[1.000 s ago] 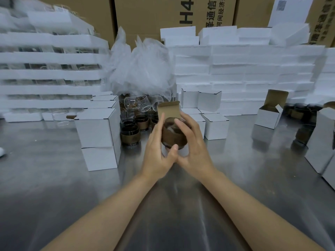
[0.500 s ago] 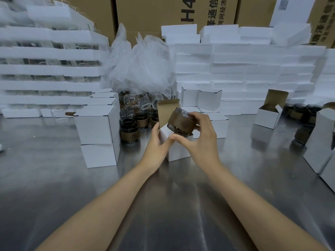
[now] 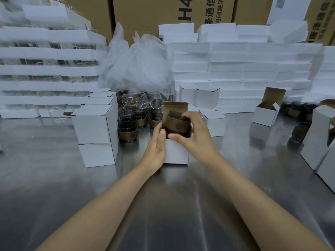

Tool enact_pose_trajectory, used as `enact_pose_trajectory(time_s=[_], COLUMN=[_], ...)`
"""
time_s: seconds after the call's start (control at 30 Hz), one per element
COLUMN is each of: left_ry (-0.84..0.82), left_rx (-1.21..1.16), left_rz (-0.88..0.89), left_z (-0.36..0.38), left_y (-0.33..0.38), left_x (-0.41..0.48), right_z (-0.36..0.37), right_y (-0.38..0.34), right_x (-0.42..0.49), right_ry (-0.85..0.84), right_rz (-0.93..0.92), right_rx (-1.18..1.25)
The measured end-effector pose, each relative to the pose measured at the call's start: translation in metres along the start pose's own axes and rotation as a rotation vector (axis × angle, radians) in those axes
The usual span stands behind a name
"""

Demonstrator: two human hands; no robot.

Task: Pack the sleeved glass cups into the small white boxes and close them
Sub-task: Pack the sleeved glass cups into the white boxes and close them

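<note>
A small white box [image 3: 176,153] stands on the steel table at the centre, its brown-lined lid flap up at the back. My right hand [image 3: 193,134] grips a glass cup with a brown sleeve [image 3: 176,124], which sits tilted in the box's open top, partly inside. My left hand [image 3: 157,145] holds the box's left side, thumb at its top edge. More sleeved cups [image 3: 127,131] stand in a group just left of the box.
Two closed white boxes [image 3: 95,134] are stacked at the left. An open box [image 3: 265,113] sits at the right, with more boxes [image 3: 319,140] at the right edge. Foam trays [image 3: 235,69] and a plastic bag [image 3: 139,66] line the back.
The box has been set down on the table. My right hand has brought the sleeved cup from above the box down into its open top.
</note>
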State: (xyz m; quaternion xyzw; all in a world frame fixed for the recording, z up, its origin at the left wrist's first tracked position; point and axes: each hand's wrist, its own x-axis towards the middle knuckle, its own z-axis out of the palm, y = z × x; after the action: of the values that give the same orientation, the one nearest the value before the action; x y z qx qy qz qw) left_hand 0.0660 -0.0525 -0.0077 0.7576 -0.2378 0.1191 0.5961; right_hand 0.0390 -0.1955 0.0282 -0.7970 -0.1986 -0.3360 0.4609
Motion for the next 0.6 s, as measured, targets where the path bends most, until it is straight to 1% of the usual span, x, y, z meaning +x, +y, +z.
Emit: enact_pose_trajectory(time_s=[0.2,0.27,0.33,0.43,0.5,0.53,0.6], left_ry=[-0.007,0.0,-0.018,-0.053,-0.07,-0.079,-0.084], left_rx=[0.011,0.017,0.011,0.004,0.013,0.008,-0.038], left_rz=[0.041,0.026,0.004,0.0,0.015,0.015,-0.012], left_z=[0.0018,0.0013,0.0001,-0.0007,-0.0013,-0.0015,-0.0018], left_y=[-0.0003,-0.0005,-0.0005,0.0005,0.0002,-0.0005,-0.0013], left_x=[-0.0009,-0.0007,-0.001,-0.0017,-0.0015,-0.0011,0.001], right_z=[-0.0053,-0.0053,-0.0043,-0.0045,-0.0038,-0.0034,-0.0032], right_y=[0.0013,0.0034,0.0074,0.0094,0.0089,0.0077,0.004], right_x=[-0.0016,-0.0022,-0.0042,-0.0055,-0.0068,-0.0078,-0.0089], right_ry=[-0.092,-0.171,-0.252,-0.277,-0.252,-0.2,-0.013], right_rz=[-0.005,0.016,0.047,0.035,0.014,0.015,0.114], right_rx=[0.052,0.026,-0.054,-0.108,-0.064,0.017,0.274])
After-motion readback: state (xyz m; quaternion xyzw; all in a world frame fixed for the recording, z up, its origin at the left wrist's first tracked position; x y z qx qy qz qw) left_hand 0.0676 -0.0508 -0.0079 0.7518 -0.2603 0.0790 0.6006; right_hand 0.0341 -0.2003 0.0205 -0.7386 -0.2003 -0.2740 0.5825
